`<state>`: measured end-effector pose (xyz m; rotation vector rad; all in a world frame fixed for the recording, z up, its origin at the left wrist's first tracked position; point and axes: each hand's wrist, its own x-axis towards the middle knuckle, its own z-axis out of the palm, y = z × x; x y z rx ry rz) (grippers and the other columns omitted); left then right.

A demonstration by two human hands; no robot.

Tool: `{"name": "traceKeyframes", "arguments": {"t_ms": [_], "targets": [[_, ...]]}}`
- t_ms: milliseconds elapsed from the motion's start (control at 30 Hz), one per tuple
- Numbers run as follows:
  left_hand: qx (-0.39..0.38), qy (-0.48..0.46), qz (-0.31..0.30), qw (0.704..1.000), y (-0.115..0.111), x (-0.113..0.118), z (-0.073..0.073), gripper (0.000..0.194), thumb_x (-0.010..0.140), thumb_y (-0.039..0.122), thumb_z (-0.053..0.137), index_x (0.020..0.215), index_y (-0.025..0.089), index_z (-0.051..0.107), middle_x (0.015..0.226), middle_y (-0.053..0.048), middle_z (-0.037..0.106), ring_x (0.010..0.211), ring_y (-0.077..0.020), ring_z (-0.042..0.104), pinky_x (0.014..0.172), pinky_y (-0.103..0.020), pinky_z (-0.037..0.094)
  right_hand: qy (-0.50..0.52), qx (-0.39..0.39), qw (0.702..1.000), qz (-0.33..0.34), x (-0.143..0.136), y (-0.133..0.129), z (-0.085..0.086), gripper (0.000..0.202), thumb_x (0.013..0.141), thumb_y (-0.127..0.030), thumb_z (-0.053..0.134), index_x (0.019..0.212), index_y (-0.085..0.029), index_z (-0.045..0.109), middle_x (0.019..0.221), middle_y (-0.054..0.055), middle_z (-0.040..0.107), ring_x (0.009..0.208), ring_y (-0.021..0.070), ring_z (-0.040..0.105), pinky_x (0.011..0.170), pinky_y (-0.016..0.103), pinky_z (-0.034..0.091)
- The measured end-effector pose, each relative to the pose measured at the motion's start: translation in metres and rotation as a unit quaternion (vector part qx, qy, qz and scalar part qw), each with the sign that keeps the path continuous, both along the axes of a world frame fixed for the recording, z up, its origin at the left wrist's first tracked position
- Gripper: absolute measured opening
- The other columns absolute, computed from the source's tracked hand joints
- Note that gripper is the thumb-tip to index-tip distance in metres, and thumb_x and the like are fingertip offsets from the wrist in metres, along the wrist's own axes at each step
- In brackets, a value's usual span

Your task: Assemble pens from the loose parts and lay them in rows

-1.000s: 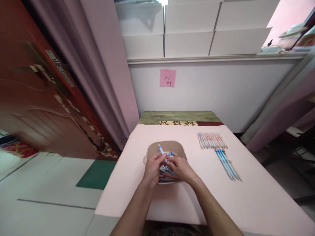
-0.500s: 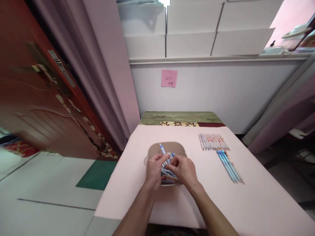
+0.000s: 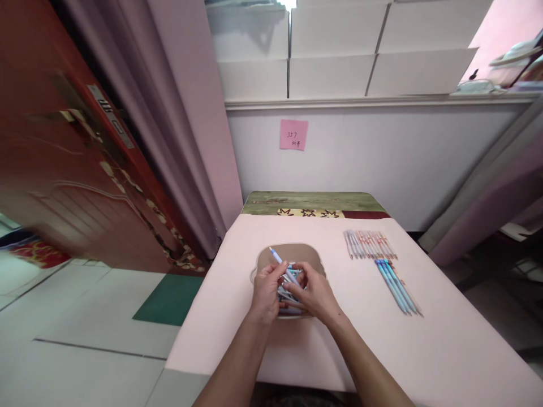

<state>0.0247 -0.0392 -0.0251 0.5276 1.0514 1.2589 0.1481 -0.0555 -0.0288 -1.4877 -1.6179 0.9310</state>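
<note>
A light blue pen (image 3: pixel 275 255) slants up and to the left over a beige bin (image 3: pixel 292 249). My left hand (image 3: pixel 267 285) pinches it near its middle between thumb and fingers. At the pen's lower end, the thumb and fingers of my right hand (image 3: pixel 316 288) close around it. Beneath both hands lie several blue, white and brownish pens (image 3: pixel 291 308) in the bin, partly hidden by my fingers. The bin stands on a table with a pale pink cover (image 3: pixel 220 316).
Right of the bin, a row of clear pens with reddish and grey prints (image 3: pixel 369 244) lies side by side. Just below it are several blue pens (image 3: pixel 394 288). A pink note (image 3: pixel 293 134) sticks to the wall behind; a red door (image 3: pixel 63 169) is at left.
The pen has tilted further to the left, its upper tip shifting left. My right hand's fingers have spread slightly along its lower part. The view has shifted a little.
</note>
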Motion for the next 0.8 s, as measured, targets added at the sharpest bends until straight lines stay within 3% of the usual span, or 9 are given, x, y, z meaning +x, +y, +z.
{"name": "traceKeyframes", "arguments": {"t_ms": [67,133,300,433,533,633,800], "targets": [[0.013,-0.009,-0.001,1.000,0.000,0.000,0.002,0.029,0.060,0.033,0.079,0.073,0.012,0.065,0.058,0.000,0.062,0.048,-0.0094,0.054,0.045,-0.021,0.040,0.041,-0.032,0.997,0.053,-0.001,-0.001,0.000,0.033,0.088,-0.045,0.044,0.088,-0.019,0.063,0.063,0.000,0.064,0.055,0.0136,0.060,0.055,0.023,0.043],[0.017,-0.011,0.005,1.000,0.001,0.000,0.002,0.028,0.058,0.031,0.080,0.071,0.011,0.065,0.059,-0.001,0.063,0.049,-0.0096,0.055,0.047,-0.021,0.041,0.061,-0.054,0.994,0.073,-0.001,0.000,0.000,0.043,0.092,-0.045,0.033,0.075,-0.018,0.062,0.060,0.001,0.063,0.052,0.0132,0.059,0.054,0.023,0.042],[0.015,-0.016,0.047,0.999,0.005,-0.003,-0.004,0.024,0.058,0.027,0.080,0.068,0.012,0.065,0.065,-0.001,0.065,0.058,-0.0080,0.057,0.056,-0.019,0.045,-0.052,0.008,0.998,-0.041,-0.001,0.000,-0.001,0.017,0.074,-0.037,0.062,0.072,-0.021,0.056,0.061,-0.004,0.060,0.057,0.0130,0.054,0.055,0.022,0.036],[0.026,-0.009,0.038,0.999,0.007,-0.010,-0.005,0.024,0.061,0.029,0.079,0.074,0.014,0.064,0.077,-0.003,0.068,0.065,-0.0098,0.061,0.065,-0.022,0.049,-0.111,0.040,0.990,-0.078,0.002,-0.002,0.001,0.010,0.073,-0.026,0.059,0.080,-0.023,0.053,0.068,-0.005,0.061,0.060,0.0132,0.055,0.056,0.022,0.034],[0.055,0.048,0.034,0.997,0.008,-0.014,-0.005,0.027,0.063,0.032,0.077,0.079,0.015,0.063,0.080,-0.005,0.070,0.064,-0.0118,0.062,0.064,-0.026,0.051,-0.189,0.037,0.979,-0.060,0.007,-0.003,0.005,0.005,0.079,-0.028,0.056,0.080,-0.023,0.057,0.072,-0.001,0.065,0.065,0.0152,0.059,0.057,0.023,0.032],[0.087,0.139,0.054,0.985,0.009,-0.018,-0.007,0.028,0.065,0.035,0.074,0.083,0.016,0.063,0.075,-0.005,0.070,0.060,-0.0140,0.062,0.058,-0.026,0.050,-0.287,0.016,0.957,-0.047,0.011,-0.004,0.014,0.013,0.084,-0.034,0.054,0.086,-0.026,0.064,0.075,0.002,0.070,0.070,0.0183,0.063,0.057,0.025,0.031],[0.133,0.275,0.016,0.952,0.003,-0.021,-0.005,0.024,0.070,0.032,0.068,0.090,0.020,0.064,0.065,-0.001,0.067,0.053,-0.0153,0.059,0.050,-0.024,0.043,-0.384,-0.013,0.923,-0.032,0.009,-0.009,0.024,0.021,0.088,-0.035,0.049,0.099,-0.028,0.065,0.087,0.006,0.072,0.076,0.0206,0.066,0.057,0.026,0.034]]}}
